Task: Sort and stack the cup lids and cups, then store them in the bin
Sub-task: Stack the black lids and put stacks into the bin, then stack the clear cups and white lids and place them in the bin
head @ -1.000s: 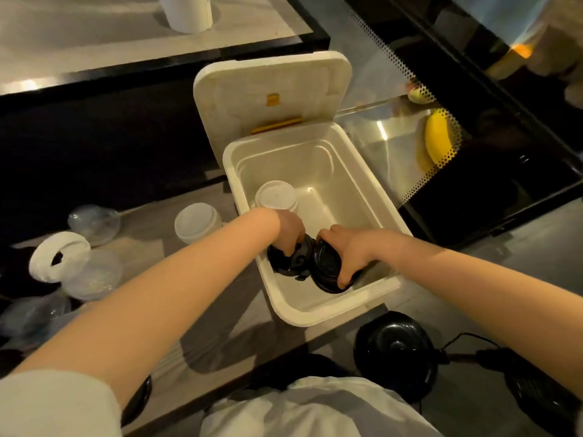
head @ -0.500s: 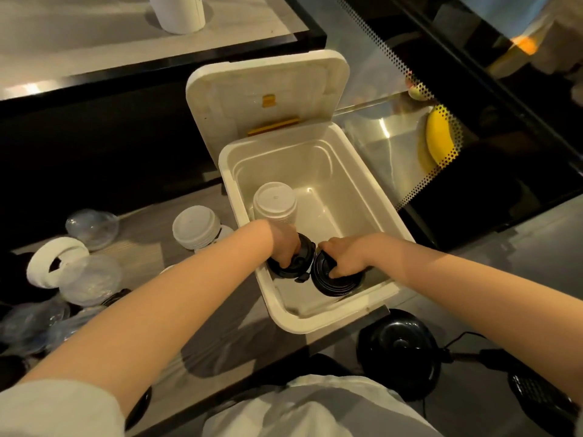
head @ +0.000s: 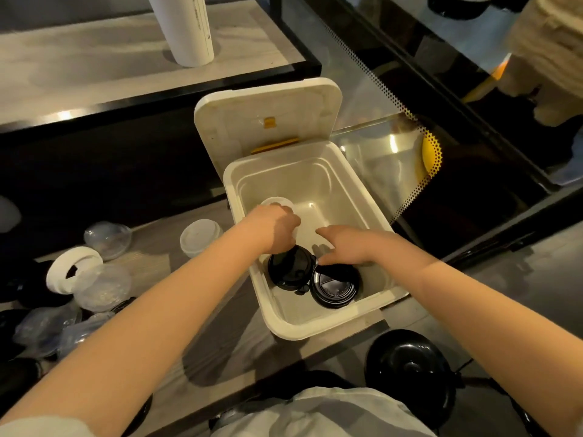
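**Both hands down in the bin, black lids parked**

Here we are over the white bin (head: 293,331), its flap standing open behind. Two black lid stacks sit just beside each other at the near end of the bin floor: the left stack (head: 290,271) and the right stack (head: 335,287). The right hand (head: 344,246) hovers above the right stack, fingers loose and apart, holding nothing. The left hand (head: 274,228) is curled, right against the white cup (head: 277,202) in the bin; whether it grips the cup, I cannot tell. Out on the table (head: 151,247), white lids (head: 200,236) and clear lids (head: 107,236) wait.

A pale wood-grain shelf (head: 94,58) stands behind the table (head: 154,246), glass case (head: 378,152) at right.
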